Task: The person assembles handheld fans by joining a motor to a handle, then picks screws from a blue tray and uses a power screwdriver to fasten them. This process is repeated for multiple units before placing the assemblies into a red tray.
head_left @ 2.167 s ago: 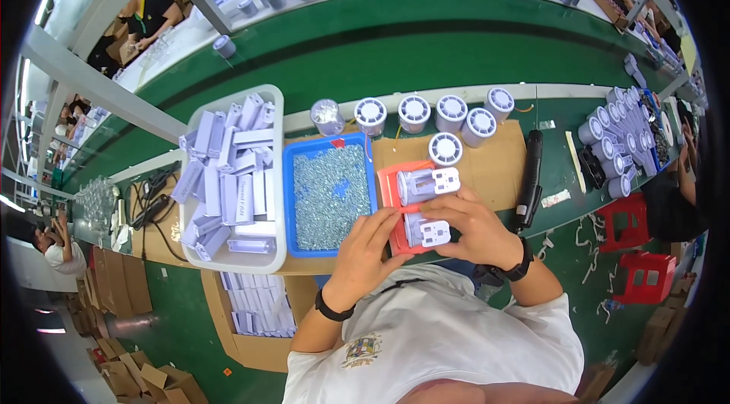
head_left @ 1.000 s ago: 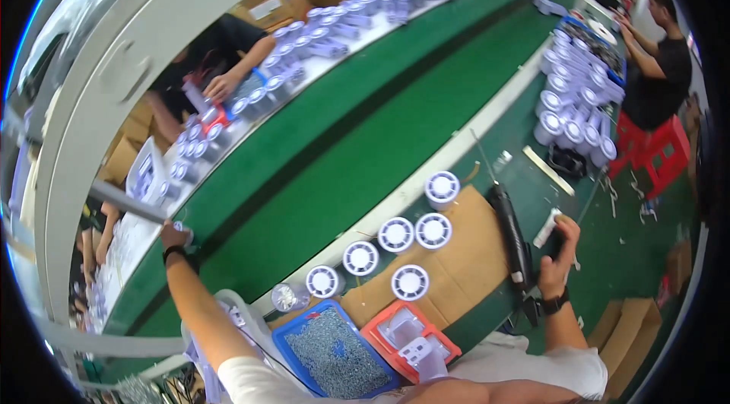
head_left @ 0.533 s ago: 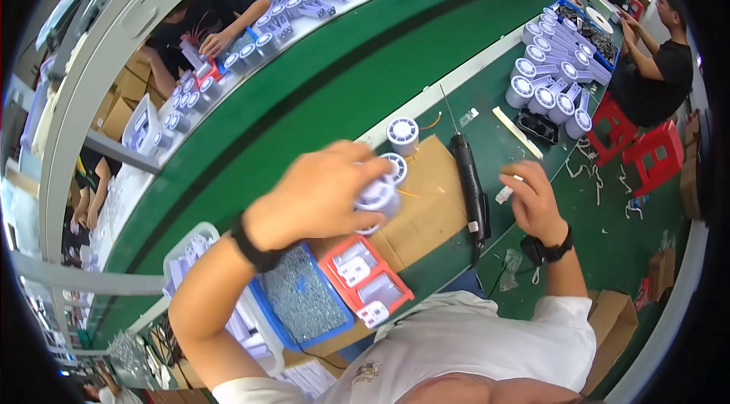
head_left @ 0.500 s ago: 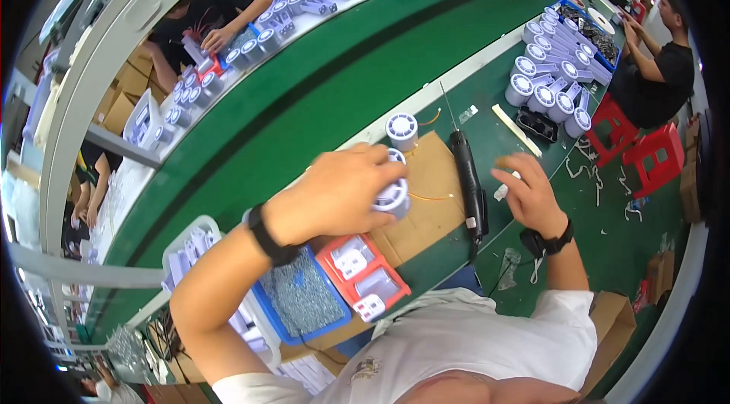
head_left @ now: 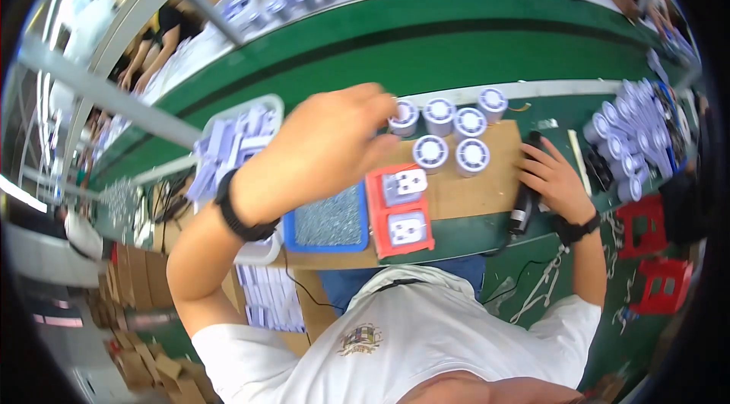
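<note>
My left hand [head_left: 334,130] is over the left side of the work area, its thumb and fingers apart beside a lilac round housing [head_left: 404,118] with a spoked top. I see nothing between them; the fingertips are slightly blurred. Several similar housings [head_left: 471,153] stand upright to its right, some on a cardboard sheet [head_left: 464,197]. My right hand [head_left: 561,182] has its fingers over a black electric screwdriver [head_left: 522,202] lying at the cardboard's right edge. Below my left hand is a red fixture [head_left: 378,214] holding two lilac pieces with white, holed ends.
A blue tray [head_left: 365,240] of small screws adjoins the fixture. Behind my left forearm, a white bin [head_left: 275,104] holds lilac parts. Handled lilac assemblies [head_left: 635,130] crowd the right end. Across the green belt [head_left: 319,62], people work at another table. Red stools [head_left: 661,282] stand at right.
The view has swung to the right. My left hand has let go of a round housing. My right hand, earlier raised with a small white piece, has come onto the screwdriver.
</note>
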`<act>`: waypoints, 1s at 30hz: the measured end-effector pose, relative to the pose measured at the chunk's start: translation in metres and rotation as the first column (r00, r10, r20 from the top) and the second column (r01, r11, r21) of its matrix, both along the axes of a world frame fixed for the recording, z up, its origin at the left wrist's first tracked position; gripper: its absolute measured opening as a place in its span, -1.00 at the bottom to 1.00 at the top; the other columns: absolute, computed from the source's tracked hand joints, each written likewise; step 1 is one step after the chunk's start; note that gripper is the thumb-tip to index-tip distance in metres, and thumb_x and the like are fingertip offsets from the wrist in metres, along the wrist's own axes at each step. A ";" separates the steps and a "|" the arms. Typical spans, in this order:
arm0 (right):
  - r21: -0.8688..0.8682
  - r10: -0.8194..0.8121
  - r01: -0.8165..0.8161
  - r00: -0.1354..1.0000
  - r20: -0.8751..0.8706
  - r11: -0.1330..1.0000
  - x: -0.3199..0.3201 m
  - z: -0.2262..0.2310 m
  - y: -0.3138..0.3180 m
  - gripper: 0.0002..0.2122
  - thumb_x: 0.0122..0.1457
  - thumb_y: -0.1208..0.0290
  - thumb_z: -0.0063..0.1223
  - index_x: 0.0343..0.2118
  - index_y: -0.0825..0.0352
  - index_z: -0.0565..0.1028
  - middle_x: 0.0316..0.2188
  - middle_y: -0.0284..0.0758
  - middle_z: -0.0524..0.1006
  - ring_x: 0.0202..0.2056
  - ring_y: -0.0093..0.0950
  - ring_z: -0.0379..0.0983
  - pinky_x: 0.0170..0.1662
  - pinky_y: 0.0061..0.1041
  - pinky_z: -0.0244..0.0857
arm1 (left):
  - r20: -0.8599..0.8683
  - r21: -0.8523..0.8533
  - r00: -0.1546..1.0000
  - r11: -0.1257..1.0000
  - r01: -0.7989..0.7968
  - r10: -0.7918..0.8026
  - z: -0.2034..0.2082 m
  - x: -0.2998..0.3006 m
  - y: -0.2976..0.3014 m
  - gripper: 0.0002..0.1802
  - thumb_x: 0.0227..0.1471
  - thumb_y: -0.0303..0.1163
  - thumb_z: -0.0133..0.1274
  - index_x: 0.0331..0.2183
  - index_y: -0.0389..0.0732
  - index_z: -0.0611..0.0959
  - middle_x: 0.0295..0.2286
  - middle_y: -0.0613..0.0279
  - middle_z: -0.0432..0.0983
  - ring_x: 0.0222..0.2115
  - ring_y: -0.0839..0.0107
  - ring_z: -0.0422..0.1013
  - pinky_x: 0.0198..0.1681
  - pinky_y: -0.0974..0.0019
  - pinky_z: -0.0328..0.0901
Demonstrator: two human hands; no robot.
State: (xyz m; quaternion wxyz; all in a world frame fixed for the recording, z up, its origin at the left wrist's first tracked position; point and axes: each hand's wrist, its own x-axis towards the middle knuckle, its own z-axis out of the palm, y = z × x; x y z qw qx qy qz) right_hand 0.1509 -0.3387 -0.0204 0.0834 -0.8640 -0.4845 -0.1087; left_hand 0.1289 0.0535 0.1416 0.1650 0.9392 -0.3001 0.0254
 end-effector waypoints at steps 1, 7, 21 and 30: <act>0.045 -0.001 0.002 1.000 -0.028 0.999 -0.001 0.002 -0.003 -0.75 -0.11 0.58 0.09 -0.28 0.31 0.52 -0.12 -0.24 0.53 0.12 -0.14 0.39 0.29 0.01 0.12 | -0.015 -0.021 0.991 0.991 -0.130 0.130 0.001 -0.022 0.021 -0.79 -0.02 -0.45 0.15 -0.27 -0.27 0.61 -0.38 -0.04 0.53 -0.33 -0.03 0.50 -0.29 0.06 0.39; 0.875 -0.149 -0.044 0.980 0.132 0.483 -0.041 -0.001 -0.005 -0.62 0.22 0.29 0.13 0.06 0.23 0.35 -0.18 -0.21 0.52 -0.07 -0.07 0.47 0.18 0.17 0.19 | -0.125 -0.204 0.860 0.835 -0.511 0.495 -0.101 -0.146 0.079 -0.87 -0.02 -0.57 0.19 -0.33 -0.32 0.65 -0.48 0.06 0.54 -0.58 0.23 0.47 -0.49 0.26 0.34; 0.941 0.187 -0.271 0.933 0.309 -0.202 -0.099 0.102 0.034 -0.41 0.11 0.14 0.22 0.12 0.37 0.30 -0.37 -0.47 0.38 -0.45 -0.57 0.33 -0.40 -0.55 0.12 | -0.166 -0.179 0.785 0.764 -0.619 0.597 -0.180 -0.147 0.071 -0.92 -0.09 -0.52 0.24 -0.44 -0.28 0.68 -0.43 0.09 0.52 -0.44 0.04 0.49 -0.36 0.11 0.38; 0.964 0.563 -0.113 0.792 0.235 -0.243 -0.097 0.144 0.106 -0.34 0.04 0.28 0.28 0.11 0.57 0.25 -0.49 -0.43 0.38 -0.63 -0.70 0.38 -0.57 -0.68 0.37 | -0.147 -0.175 0.799 0.779 -0.602 0.584 -0.172 -0.158 0.070 -0.92 -0.05 -0.58 0.20 -0.41 -0.34 0.63 -0.40 0.01 0.48 -0.44 0.02 0.47 -0.39 0.16 0.36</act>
